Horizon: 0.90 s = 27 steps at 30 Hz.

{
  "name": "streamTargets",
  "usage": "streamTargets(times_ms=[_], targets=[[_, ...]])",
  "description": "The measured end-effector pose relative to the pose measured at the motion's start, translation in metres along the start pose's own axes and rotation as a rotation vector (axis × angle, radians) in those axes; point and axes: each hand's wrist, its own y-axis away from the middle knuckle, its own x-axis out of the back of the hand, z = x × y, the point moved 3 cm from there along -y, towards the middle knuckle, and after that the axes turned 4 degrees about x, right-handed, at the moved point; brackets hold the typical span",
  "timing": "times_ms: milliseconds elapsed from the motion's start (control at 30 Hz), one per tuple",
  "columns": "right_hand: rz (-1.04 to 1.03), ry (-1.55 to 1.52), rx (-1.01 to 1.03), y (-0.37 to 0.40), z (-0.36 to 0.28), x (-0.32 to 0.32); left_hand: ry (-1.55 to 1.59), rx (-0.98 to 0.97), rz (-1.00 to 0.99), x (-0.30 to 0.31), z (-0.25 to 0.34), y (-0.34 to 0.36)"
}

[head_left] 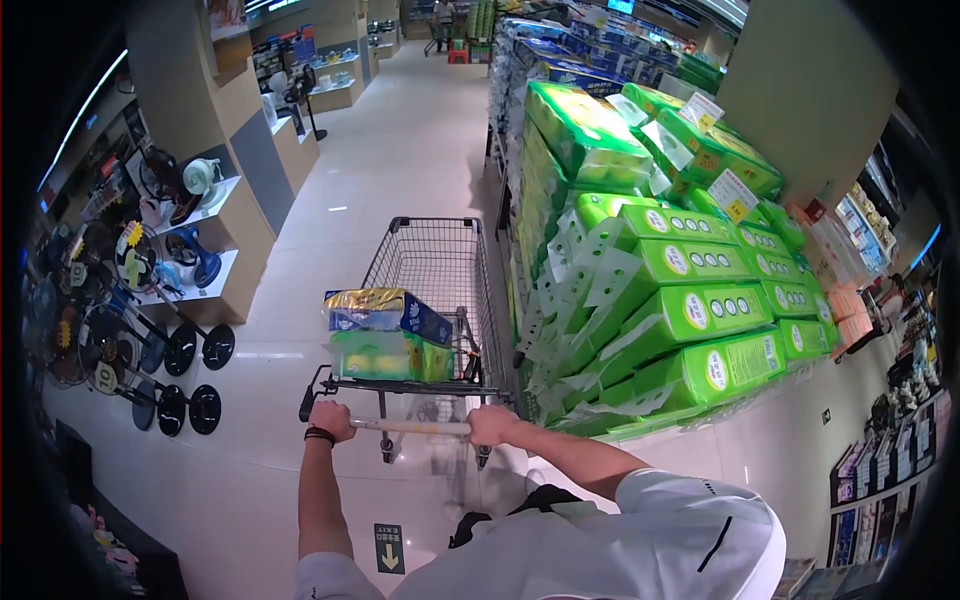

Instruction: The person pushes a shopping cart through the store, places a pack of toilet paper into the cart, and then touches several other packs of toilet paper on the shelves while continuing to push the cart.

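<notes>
Both of my hands grip the handlebar (410, 427) of a shopping cart (480, 270). My left hand (332, 420), with a dark band at the wrist, is closed round the bar's left end. Closed near its right end is my right hand (490, 425). Just beyond the bar, at the near end of the cart, a blue and gold package (380, 312) lies on top of a green package (385, 357). The wire basket in front of them shows bare mesh.
A tall stack of green packages (690, 260) with price cards stands close along the cart's right side. On the left are standing fans with round black bases (205, 408) and a display shelf (245, 270). The pale floor aisle (385, 120) runs ahead to a distant person (443, 20).
</notes>
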Motion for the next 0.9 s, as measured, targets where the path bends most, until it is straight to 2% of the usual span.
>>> streamTargets(times_ms=[67, 167, 267, 400, 667, 900], targets=[[0.058, 0.068, -0.112, -0.003, 0.013, 0.004, 0.028, 0.01, -0.015, 0.006, 0.01, -0.01], [0.157, 0.146, -0.142, -0.005, 0.033, 0.02, 0.04, 0.006, 0.039, 0.019, 0.027, -0.03], [0.166, 0.163, -0.172, 0.003, 0.049, 0.039, 0.058, 0.021, 0.058, 0.029, 0.048, -0.041], [0.241, 0.223, -0.165, 0.005, 0.081, 0.044, 0.05, -0.036, 0.196, 0.04, 0.073, -0.045], [0.387, 0.267, -0.131, -0.002, 0.124, 0.053, 0.078, -0.066, 0.306, 0.057, 0.099, -0.068], [0.292, 0.173, -0.205, 0.004, 0.124, 0.084, 0.057, -0.087, 0.356, 0.06, 0.101, -0.097]])
